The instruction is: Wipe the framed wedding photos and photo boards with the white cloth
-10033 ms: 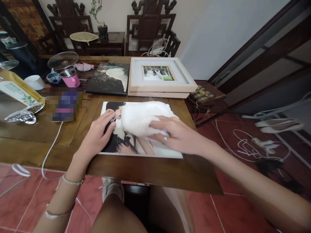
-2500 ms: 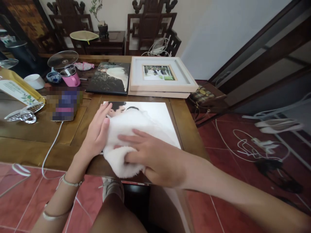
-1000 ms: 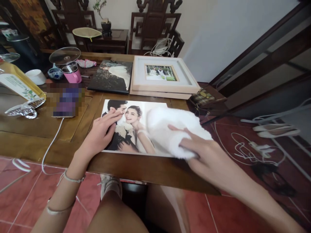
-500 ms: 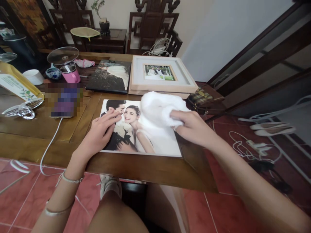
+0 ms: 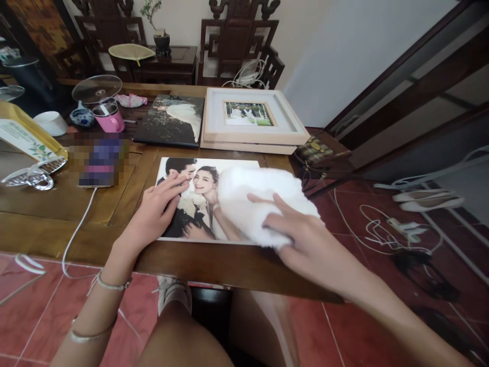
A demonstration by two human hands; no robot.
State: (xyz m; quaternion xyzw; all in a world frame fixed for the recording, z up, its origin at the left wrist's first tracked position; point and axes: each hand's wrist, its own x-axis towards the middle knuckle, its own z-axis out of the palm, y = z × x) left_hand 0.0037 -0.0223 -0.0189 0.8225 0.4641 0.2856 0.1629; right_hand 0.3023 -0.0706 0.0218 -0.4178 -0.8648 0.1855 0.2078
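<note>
A large wedding photo print lies flat near the front edge of the wooden table. My left hand rests on the print's left side, fingers stretched out flat, holding it down. My right hand presses a fluffy white cloth onto the print's right half, fingers spread over the cloth. The cloth hides the print's right part.
Behind the print lie a dark photo panel and a stacked white picture frame. To the left sit a pink mug, a white cable, a small bowl. Cables and white shoes lie on the red floor.
Over the last second my right hand swept the cloth from the print's right edge up to its far right corner and back down onto its right half. My left hand stayed put.
</note>
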